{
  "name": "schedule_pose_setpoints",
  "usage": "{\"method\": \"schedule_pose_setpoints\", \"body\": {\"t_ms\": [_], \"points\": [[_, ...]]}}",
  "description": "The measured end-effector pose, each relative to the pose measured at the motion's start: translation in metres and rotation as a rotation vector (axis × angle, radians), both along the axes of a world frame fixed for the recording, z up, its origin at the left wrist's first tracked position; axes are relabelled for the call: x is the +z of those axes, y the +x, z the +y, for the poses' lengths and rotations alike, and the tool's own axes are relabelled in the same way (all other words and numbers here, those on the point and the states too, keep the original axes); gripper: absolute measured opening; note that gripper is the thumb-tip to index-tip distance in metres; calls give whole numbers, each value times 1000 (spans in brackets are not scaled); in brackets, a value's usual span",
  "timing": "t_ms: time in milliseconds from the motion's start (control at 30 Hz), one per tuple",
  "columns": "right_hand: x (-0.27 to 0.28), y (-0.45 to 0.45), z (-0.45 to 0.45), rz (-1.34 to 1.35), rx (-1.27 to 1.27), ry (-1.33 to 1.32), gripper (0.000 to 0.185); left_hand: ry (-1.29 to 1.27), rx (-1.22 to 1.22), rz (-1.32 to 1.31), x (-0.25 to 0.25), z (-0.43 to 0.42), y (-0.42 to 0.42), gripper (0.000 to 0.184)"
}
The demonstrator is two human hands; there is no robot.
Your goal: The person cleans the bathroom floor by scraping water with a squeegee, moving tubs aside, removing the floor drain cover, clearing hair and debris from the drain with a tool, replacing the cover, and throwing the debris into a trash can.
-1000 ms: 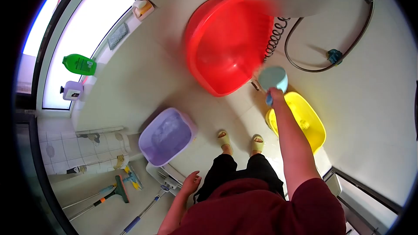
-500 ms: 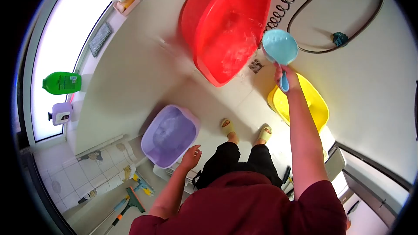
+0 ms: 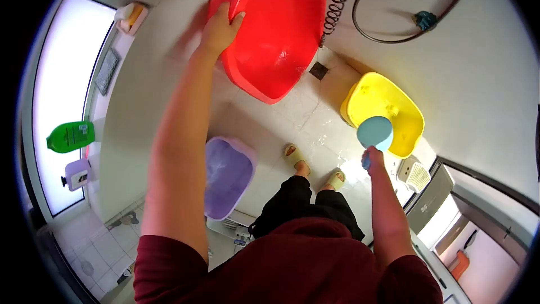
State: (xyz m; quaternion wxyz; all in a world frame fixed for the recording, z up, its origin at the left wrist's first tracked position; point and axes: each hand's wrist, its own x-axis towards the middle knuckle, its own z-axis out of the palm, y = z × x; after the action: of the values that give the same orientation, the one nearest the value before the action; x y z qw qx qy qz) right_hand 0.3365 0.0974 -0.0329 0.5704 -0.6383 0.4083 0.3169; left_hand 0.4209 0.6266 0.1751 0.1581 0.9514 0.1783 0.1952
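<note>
My left hand [image 3: 220, 31] is on the near-left rim of a large red basin [image 3: 281, 39], with its fingers over the edge and the thumb apart. The basin stands tilted, its inside wet and facing me. In my right hand [image 3: 373, 159] is the handle of a light-blue dipper [image 3: 375, 132]. The dipper's bowl hangs over the near-left side of a yellow tub [image 3: 397, 98], covering part of its rim. A purple tub [image 3: 229, 171] with what looks like water in it sits lower left, partly hidden by my left forearm.
A coiled black hose [image 3: 334, 11] hangs by the red basin. A floor drain [image 3: 319, 70] lies between basin and yellow tub. My sandalled feet [image 3: 295, 157] are on wet tiles. Along the window ledge stand a green bottle [image 3: 71, 137] and a lilac bottle [image 3: 77, 174].
My left hand has moved from beside the purple tub up to the red basin's rim. My right hand has brought the dipper down and back from near the basin to the yellow tub.
</note>
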Motion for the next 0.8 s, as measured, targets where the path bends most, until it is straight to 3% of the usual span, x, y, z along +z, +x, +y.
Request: {"method": "schedule_pose_setpoints", "body": {"t_ms": [33,133,200,267,300,367,400,467,567,700,800], "points": [[-11,-8,14,-94,48,-53,12,-38,-5,92,1,-6,9,45],[2,-19,84,-221,280,-9,15,22,-66,-162,-22,-12,16,39],[-31,-30,125,-195,174,118,17,-140,-57,-186,-21,-30,17,37],[-68,-42,158,-409,729,-157,16,-192,-58,-215,-21,-45,18,34],[-42,-36,188,-399,811,-281,18,-161,-66,-242,-19,-53,21,32],[-39,-33,217,-276,747,-80,37,-116,-46,-274,-16,-68,26,28],[-18,-26,220,-287,761,-138,37,-104,-20,-274,-15,-76,27,27],[42,-6,219,-311,787,-258,37,-90,17,-258,-13,-84,27,25],[60,11,182,-274,894,-452,51,-91,42,-218,-11,-94,24,23],[41,19,93,-371,962,-769,61,-138,55,-201,-11,-107,12,26],[40,12,28,-323,866,-792,62,-186,55,-185,-7,-123,-5,27]]}}
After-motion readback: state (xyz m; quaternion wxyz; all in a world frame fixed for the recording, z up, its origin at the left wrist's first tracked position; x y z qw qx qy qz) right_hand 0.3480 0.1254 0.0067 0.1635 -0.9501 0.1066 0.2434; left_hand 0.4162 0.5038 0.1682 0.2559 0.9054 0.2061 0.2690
